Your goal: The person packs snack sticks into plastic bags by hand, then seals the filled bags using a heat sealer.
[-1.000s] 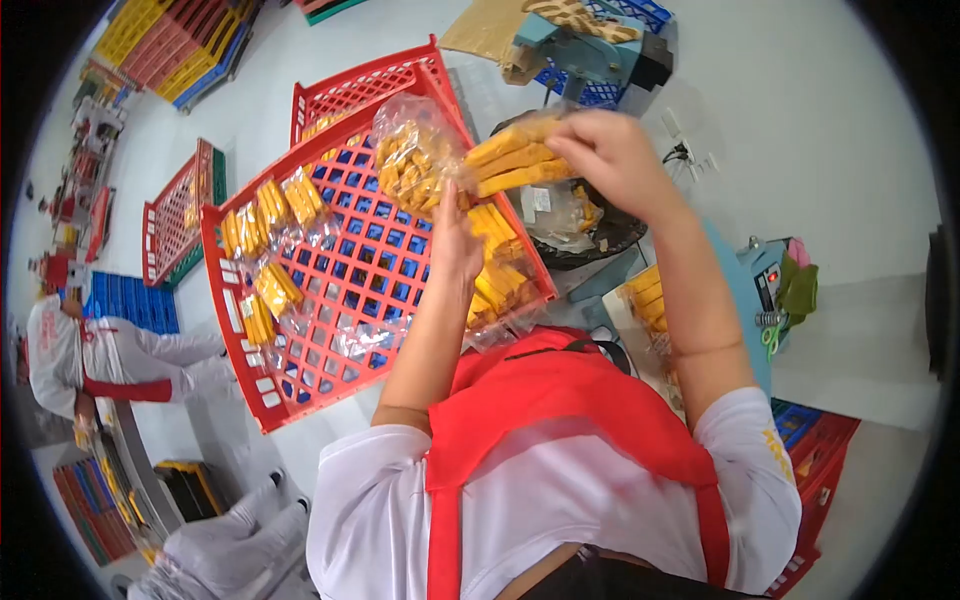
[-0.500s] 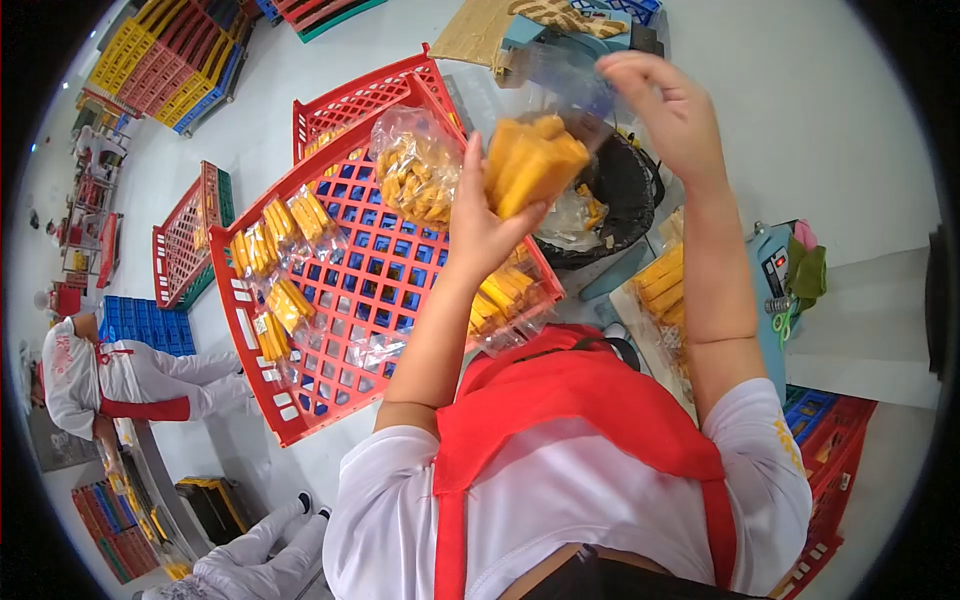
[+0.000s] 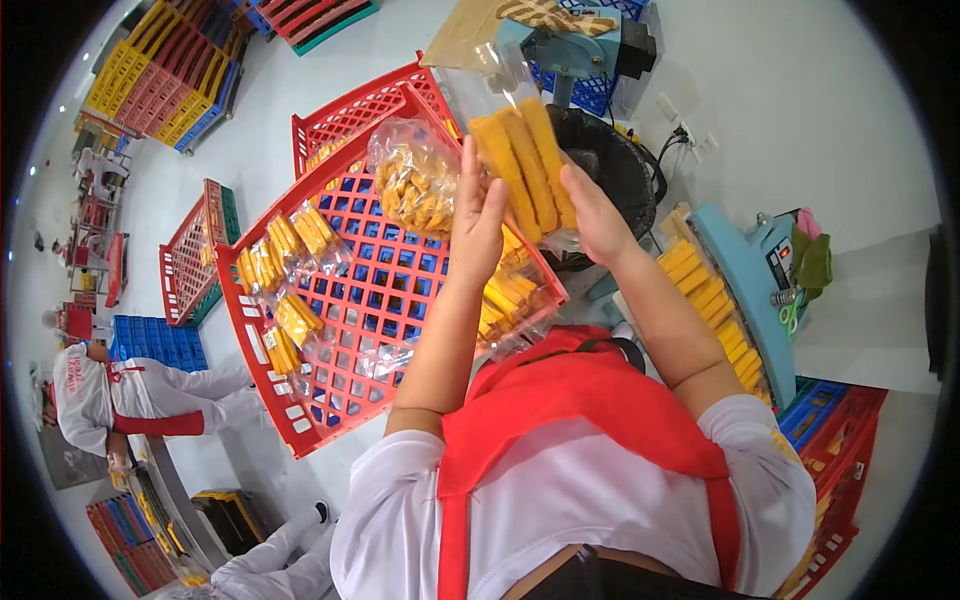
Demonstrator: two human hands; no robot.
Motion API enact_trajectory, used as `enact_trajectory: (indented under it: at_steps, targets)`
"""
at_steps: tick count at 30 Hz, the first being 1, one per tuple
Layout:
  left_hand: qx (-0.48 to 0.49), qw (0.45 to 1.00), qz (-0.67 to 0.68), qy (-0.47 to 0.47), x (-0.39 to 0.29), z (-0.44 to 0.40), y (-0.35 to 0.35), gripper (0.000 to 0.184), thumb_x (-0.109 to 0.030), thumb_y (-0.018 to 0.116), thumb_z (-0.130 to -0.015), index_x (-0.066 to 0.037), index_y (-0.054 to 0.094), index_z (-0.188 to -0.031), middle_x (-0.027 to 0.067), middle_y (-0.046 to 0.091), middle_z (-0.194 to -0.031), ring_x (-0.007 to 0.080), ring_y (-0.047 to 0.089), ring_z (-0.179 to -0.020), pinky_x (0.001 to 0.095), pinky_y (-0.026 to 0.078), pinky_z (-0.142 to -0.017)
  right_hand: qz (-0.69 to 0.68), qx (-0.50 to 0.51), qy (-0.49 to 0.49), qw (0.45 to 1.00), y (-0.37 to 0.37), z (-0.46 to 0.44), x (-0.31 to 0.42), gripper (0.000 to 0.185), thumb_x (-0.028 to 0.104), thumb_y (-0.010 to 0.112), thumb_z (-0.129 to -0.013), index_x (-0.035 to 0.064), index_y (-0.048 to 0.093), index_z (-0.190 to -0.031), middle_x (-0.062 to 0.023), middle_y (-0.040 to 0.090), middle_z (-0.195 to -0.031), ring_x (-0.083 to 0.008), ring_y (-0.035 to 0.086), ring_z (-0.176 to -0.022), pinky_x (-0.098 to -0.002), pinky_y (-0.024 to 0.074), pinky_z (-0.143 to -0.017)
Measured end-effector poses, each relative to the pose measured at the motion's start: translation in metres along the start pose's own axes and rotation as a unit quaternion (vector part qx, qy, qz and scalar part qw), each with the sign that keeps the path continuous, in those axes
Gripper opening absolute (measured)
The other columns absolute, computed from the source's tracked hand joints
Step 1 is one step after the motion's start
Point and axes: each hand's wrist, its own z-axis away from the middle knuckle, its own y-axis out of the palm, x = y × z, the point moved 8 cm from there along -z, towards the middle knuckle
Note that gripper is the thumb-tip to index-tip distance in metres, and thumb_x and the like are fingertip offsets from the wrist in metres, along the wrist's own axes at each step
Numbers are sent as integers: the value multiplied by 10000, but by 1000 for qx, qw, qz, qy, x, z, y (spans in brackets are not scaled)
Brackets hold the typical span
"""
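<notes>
Between my two hands, a clear plastic bag of thick yellow-orange sticks [image 3: 520,165] stands upright, its loose top pointing away from me. My left hand [image 3: 480,222] presses on its left side with fingers straight and the thumb against it. On the lower right side, my right hand [image 3: 598,222] grips it, some fingers hidden behind. Below and left is a red plastic crate [image 3: 375,290] holding small packs of yellow sticks [image 3: 297,318]. A larger clear bag of short yellow pieces [image 3: 415,185] lies at its far side.
A black-lined bin [image 3: 625,165] stands behind the bag. To the right, a light blue machine [image 3: 745,265] has rows of yellow sticks beside it and green-handled scissors [image 3: 788,318]. Another blue machine [image 3: 570,50] bears a patterned glove. A co-worker [image 3: 150,390] stands at left near stacked crates.
My right hand has come down from above the bag to its right side. The bag has turned more upright, with its clear top now extended upward. My left hand's fingers have straightened.
</notes>
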Motion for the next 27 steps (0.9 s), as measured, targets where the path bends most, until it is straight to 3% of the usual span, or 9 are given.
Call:
enact_trajectory:
  at_steps: [4,6,8,9,10,12,13,16,27]
  targets:
    - [5,982,169,-86,12,8,0,543,-154,425,-873,-79,135,-1325,104,356,-1252,189,416,-1103,323,371,-886,399,31,-75,913,11,6,32,448,351,356,-886,68,400,-1231,-222,276,-1305,-271,276,-1221,-305,198,-989]
    - [33,978,187,-86,15,8,3,462,-253,400,-885,-81,243,-1284,98,397,-1233,203,436,-1093,348,381,-888,451,28,-132,882,14,-3,58,410,349,424,-857,108,467,-1187,-269,253,-1296,-305,272,-1219,-321,215,-981]
    - [79,850,469,-227,26,22,31,447,-359,371,-881,-95,332,-1239,96,429,-1210,222,465,-1062,387,391,-881,491,50,-113,862,23,-16,75,404,263,465,-844,56,455,-1192,-199,193,-1350,-226,276,-1220,-305,228,-970]
    - [118,768,576,-254,13,26,52,441,-414,373,-863,-99,424,-1168,85,482,-1154,236,500,-1011,412,401,-867,412,30,-66,908,14,-28,71,383,202,516,-805,22,493,-1142,-187,370,-1254,-209,407,-1124,-284,307,-923]
    - [121,766,575,-260,13,25,60,441,-414,373,-863,-99,424,-1168,85,482,-1154,236,500,-1011,412,401,-867,412,23,-66,909,7,-39,70,383,202,516,-805,22,493,-1142,-187,370,-1254,-209,407,-1124,-284,307,-923]
    - [-7,722,624,-299,29,21,60,403,-337,394,-862,-58,432,-1149,122,471,-1146,287,465,-1032,411,407,-870,194,26,160,967,-16,-54,25,331,168,528,-785,-15,533,-1060,-141,542,-1052,-171,534,-936,-257,405,-818]
    - [18,689,653,-314,31,20,63,388,-314,424,-847,-41,444,-1122,151,472,-1127,315,460,-1028,420,419,-858,158,-1,195,968,-24,-56,13,272,148,539,-765,-42,566,-959,-85,599,-881,-130,575,-778,-245,456,-708]
    - [-28,739,584,-336,42,25,54,386,-295,433,-846,-27,435,-1124,173,474,-1107,323,460,-1021,421,425,-857,85,-15,249,965,-36,-53,-17,259,149,547,-755,-46,578,-923,-101,596,-891,-142,579,-772,-256,463,-698]
    - [-45,735,594,-324,45,28,52,359,-248,431,-856,-16,424,-1129,180,466,-1121,320,447,-1057,437,388,-900,69,-34,268,960,-41,-49,-28,266,153,579,-724,-48,589,-899,-112,597,-884,-155,583,-768,-278,471,-694]
